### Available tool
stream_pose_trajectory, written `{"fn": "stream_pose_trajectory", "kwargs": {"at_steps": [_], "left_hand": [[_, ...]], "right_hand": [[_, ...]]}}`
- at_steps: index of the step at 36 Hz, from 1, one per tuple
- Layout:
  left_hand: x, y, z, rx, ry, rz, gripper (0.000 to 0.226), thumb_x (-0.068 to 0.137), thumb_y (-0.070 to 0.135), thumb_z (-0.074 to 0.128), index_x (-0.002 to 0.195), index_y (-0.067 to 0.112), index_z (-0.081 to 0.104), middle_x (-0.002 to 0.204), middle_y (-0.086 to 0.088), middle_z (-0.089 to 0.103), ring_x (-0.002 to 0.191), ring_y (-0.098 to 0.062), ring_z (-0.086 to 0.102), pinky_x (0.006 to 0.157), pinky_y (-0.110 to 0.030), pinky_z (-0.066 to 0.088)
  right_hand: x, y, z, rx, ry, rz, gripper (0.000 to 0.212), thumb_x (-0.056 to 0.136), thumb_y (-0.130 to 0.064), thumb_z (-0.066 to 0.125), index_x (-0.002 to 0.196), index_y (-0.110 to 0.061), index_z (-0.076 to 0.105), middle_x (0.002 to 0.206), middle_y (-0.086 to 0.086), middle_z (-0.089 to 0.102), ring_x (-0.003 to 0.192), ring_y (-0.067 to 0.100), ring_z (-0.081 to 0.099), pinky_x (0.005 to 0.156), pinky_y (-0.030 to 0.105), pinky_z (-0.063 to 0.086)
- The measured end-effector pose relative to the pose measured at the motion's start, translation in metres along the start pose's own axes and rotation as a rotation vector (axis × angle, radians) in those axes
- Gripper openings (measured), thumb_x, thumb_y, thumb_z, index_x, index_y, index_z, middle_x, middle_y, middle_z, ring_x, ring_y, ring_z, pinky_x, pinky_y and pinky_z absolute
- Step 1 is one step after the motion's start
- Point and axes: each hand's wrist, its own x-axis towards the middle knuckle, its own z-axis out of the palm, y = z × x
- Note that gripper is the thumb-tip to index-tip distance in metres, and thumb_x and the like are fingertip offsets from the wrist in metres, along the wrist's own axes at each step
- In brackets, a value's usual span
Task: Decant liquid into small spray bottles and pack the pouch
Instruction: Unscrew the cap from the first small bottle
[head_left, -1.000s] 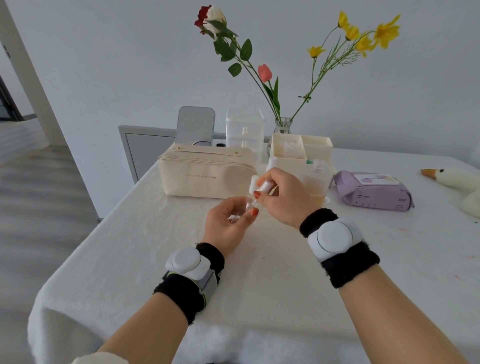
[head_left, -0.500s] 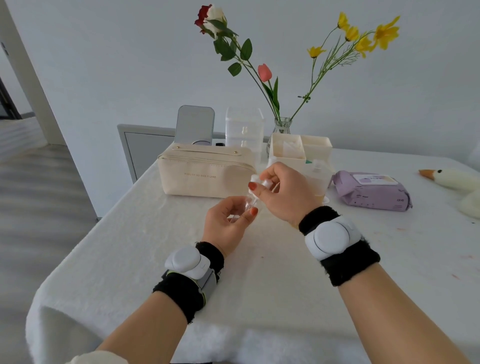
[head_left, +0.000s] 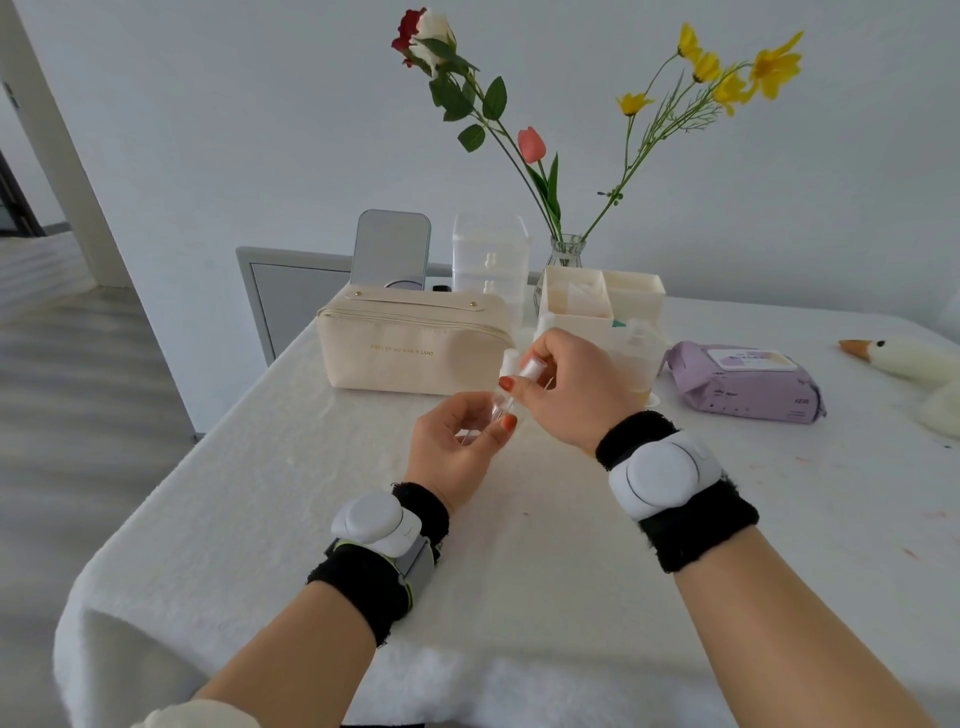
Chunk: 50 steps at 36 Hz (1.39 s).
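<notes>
**Fingers closed on a small clear plastic spray bottle (head_left: 492, 413)**

The left hand (head_left: 452, 447) is wrapped round the bottle's body, thumb laid across the front, and holds it tilted just above the white cloth-covered surface (head_left: 260, 493). The right hand (head_left: 569, 395) meets it from above, thumb and fingertips pinched on the white plastic spray top (head_left: 510, 361) at the bottle's neck. From here I cannot tell whether that top is seated or loose.

Behind the hands stands the cream rectangular zipped pouch (head_left: 415, 343), its zip closed. Just to its right is a cream plastic organiser box (head_left: 597, 301). In front of the box a larger clear bottle of pale liquid (head_left: 636, 353) is half hidden by the right hand.

Further right lies a lilac pack of wet wipes (head_left: 748, 384). A white plush goose with an orange beak (head_left: 904, 358) rests near the edge.

At the back are a small standing mirror (head_left: 392, 249), a clear plastic drawer unit (head_left: 491, 260) and a glass vase of flowers (head_left: 566, 252).
</notes>
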Motion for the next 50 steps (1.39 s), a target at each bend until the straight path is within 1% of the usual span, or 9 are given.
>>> {"fn": "stream_pose_trajectory", "kwargs": {"at_steps": [4,10,18,24,27,32,39,47,50], "left_hand": [[0.000,0.000,0.000,-0.013,-0.003,0.003,0.018,0.090,0.020,0.076,0.107,0.017,0.074,0.096,-0.003,0.074,0.092,-0.020,0.069,0.084,-0.042,0.059],[0.001,-0.001,0.000,-0.016,-0.002,0.013,0.015,0.089,0.020,0.077,0.105,0.019,0.075,0.093,0.002,0.075,0.092,-0.018,0.070,0.085,-0.041,0.059],[0.001,-0.001,0.000,-0.017,0.000,0.014,0.014,0.088,0.020,0.078,0.101,0.024,0.074,0.093,0.000,0.075,0.092,-0.021,0.070,0.085,-0.044,0.059],[0.000,-0.001,0.000,-0.020,-0.005,0.012,0.015,0.088,0.019,0.078,0.102,0.021,0.075,0.094,-0.003,0.074,0.092,-0.020,0.069,0.085,-0.040,0.058],[0.000,-0.001,0.000,-0.027,-0.003,0.003,0.015,0.087,0.019,0.079,0.100,0.024,0.074,0.092,-0.001,0.074,0.088,-0.015,0.068,0.085,-0.040,0.058],[0.001,-0.002,0.000,-0.028,-0.003,-0.004,0.020,0.087,0.018,0.079,0.107,0.017,0.074,0.099,-0.007,0.075,0.097,-0.025,0.069,0.090,-0.046,0.058],[0.001,-0.004,0.000,-0.028,-0.006,0.002,0.019,0.087,0.021,0.079,0.105,0.018,0.075,0.095,-0.006,0.075,0.094,-0.026,0.069,0.086,-0.047,0.059],[0.002,-0.006,0.000,-0.042,-0.003,0.009,0.018,0.087,0.020,0.080,0.104,0.018,0.075,0.094,-0.003,0.074,0.090,-0.021,0.069,0.083,-0.042,0.059],[0.003,-0.007,0.000,-0.048,-0.002,0.014,0.018,0.087,0.020,0.080,0.103,0.023,0.074,0.095,0.002,0.074,0.090,-0.013,0.069,0.082,-0.031,0.059]], "right_hand": [[0.001,0.001,0.000,0.041,-0.027,-0.008,0.022,0.087,-0.019,0.075,0.098,-0.026,0.058,0.084,-0.018,0.055,0.071,0.000,0.053,0.066,0.018,0.040],[0.001,-0.004,0.002,-0.039,0.012,0.045,0.034,0.083,-0.054,0.073,0.091,-0.027,0.053,0.082,-0.012,0.060,0.072,0.006,0.059,0.061,0.023,0.045],[0.000,-0.002,0.000,-0.023,-0.013,0.008,0.027,0.084,-0.019,0.077,0.098,-0.027,0.056,0.086,-0.018,0.055,0.072,0.000,0.055,0.064,0.016,0.038],[-0.002,-0.012,-0.003,-0.090,0.013,0.127,0.043,0.079,-0.056,0.076,0.094,-0.023,0.053,0.086,-0.007,0.064,0.078,0.012,0.062,0.072,0.034,0.055],[-0.003,-0.014,-0.005,-0.083,0.002,0.118,0.032,0.085,-0.044,0.077,0.095,-0.021,0.057,0.086,-0.005,0.065,0.081,0.016,0.064,0.076,0.037,0.056],[-0.002,-0.017,-0.009,-0.100,-0.031,0.074,0.024,0.088,-0.017,0.073,0.102,-0.024,0.055,0.091,-0.012,0.054,0.085,0.017,0.059,0.073,0.029,0.049],[-0.005,-0.021,-0.007,-0.124,-0.053,0.099,0.033,0.090,-0.046,0.071,0.106,-0.023,0.054,0.095,-0.003,0.062,0.086,0.017,0.062,0.078,0.037,0.055],[-0.004,-0.025,-0.009,-0.143,-0.032,0.078,0.019,0.093,-0.034,0.069,0.101,-0.025,0.055,0.090,-0.008,0.059,0.084,0.015,0.060,0.075,0.032,0.051],[-0.003,-0.028,-0.013,-0.098,0.033,0.067,0.018,0.093,-0.031,0.069,0.104,-0.023,0.056,0.088,-0.009,0.058,0.085,0.016,0.060,0.076,0.034,0.051]]}}
